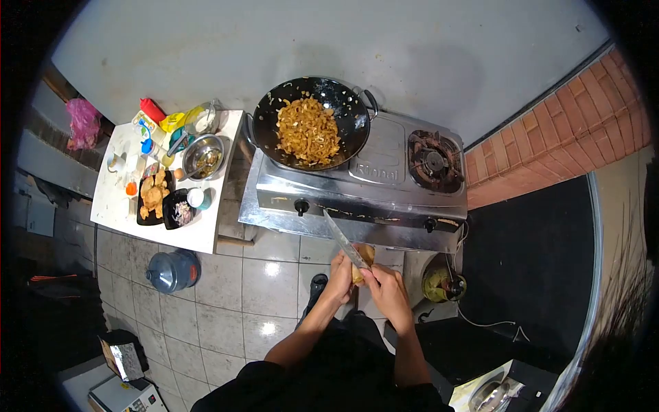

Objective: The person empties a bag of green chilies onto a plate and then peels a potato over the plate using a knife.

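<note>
In the head view my left hand (338, 277) and my right hand (386, 285) are close together in front of the stove. A knife (341, 237) with a long blade points up and left between them; its handle end is at my right fingers, which are closed round it. My left fingers are wrapped round a yellow-brown piece of food (357, 276), too hidden to name, against the blade. Behind them a black wok (353, 110) with browned, chopped food (307, 130) sits on the left burner of the steel stove (377, 161).
A white table (192, 237) at the left bears a steel bowl (203, 156), black trays of food and bottles. A blue water jug (173, 270) stands on the tiled floor. The right burner (435, 161) is bare. A green container (439, 284) stands right of my hands.
</note>
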Demonstrator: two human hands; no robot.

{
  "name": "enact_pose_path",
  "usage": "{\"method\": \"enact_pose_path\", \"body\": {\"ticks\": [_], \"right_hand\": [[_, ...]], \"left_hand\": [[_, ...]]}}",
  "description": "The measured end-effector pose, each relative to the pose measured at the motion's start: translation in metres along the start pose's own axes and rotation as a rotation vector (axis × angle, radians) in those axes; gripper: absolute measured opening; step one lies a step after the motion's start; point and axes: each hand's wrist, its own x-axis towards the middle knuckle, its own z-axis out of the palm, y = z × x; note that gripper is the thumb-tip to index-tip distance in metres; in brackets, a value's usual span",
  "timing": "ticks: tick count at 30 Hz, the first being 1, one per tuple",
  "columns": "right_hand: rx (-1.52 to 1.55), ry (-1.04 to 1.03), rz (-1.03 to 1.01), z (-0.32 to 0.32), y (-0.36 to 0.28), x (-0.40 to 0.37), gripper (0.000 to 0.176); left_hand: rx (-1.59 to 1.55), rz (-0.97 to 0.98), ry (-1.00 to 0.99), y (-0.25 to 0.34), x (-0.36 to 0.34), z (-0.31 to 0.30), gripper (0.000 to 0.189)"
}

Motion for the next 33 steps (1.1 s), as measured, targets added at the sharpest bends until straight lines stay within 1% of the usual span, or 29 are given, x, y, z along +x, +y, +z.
{"method": "enact_pose_path", "body": {"ticks": [2, 4, 5, 7, 10, 14, 16, 19, 26, 28, 29, 31, 32, 33], "right_hand": [[0.015, 0.013, -0.029, 0.0, -0.002, 0.002, 0.023], [-0.013, 0.014, -0.045, 0.0, -0.004, 0.001, 0.024], [-0.008, 0.012, -0.048, 0.002, -0.005, -0.002, 0.024], [-0.01, 0.028, -0.12, 0.004, -0.007, -0.007, 0.024], [-0.05, 0.013, -0.081, -0.003, -0.007, -0.016, 0.022], [-0.092, 0.056, -0.047, -0.013, -0.007, -0.039, 0.022], [-0.067, 0.07, -0.018, -0.017, -0.005, -0.059, 0.022], [-0.08, 0.133, 0.015, -0.028, -0.004, -0.09, 0.022], [-0.039, 0.228, -0.006, -0.044, 0.007, -0.187, 0.023], [-0.086, 0.266, -0.012, -0.051, 0.017, -0.228, 0.022], [-0.039, 0.304, 0.017, -0.056, 0.019, -0.252, 0.021], [-0.039, 0.355, 0.043, -0.065, 0.034, -0.307, 0.021], [-0.045, 0.39, 0.065, -0.07, 0.044, -0.337, 0.02], [-0.092, 0.457, 0.079, -0.074, 0.056, -0.368, 0.02]], "left_hand": [[-0.012, 0.0, -0.008, 0.005, -0.004, -0.001, 0.029], [0.091, 0.027, 0.03, 0.013, -0.013, 0.002, 0.028], [0.093, 0.03, 0.035, 0.01, -0.014, -0.001, 0.028], [0.067, 0.026, 0.023, 0.004, -0.014, -0.005, 0.025], [0.114, -0.022, 0.026, -0.002, -0.023, -0.005, 0.024], [0.157, -0.019, 0.006, -0.009, -0.042, 0.009, 0.023], [0.135, -0.06, -0.052, -0.019, -0.05, 0.011, 0.023], [0.144, -0.104, -0.128, -0.044, -0.063, 0.015, 0.024], [0.215, -0.138, -0.175, -0.107, -0.123, 0.023, 0.026], [0.171, -0.149, -0.241, -0.142, -0.147, 0.025, 0.027], [0.179, -0.157, -0.246, -0.164, -0.163, 0.028, 0.027], [0.215, -0.219, -0.204, -0.204, -0.195, 0.041, 0.028], [0.223, -0.232, -0.229, -0.227, -0.207, 0.045, 0.028], [0.248, -0.253, -0.303, -0.252, -0.221, 0.05, 0.028]]}}
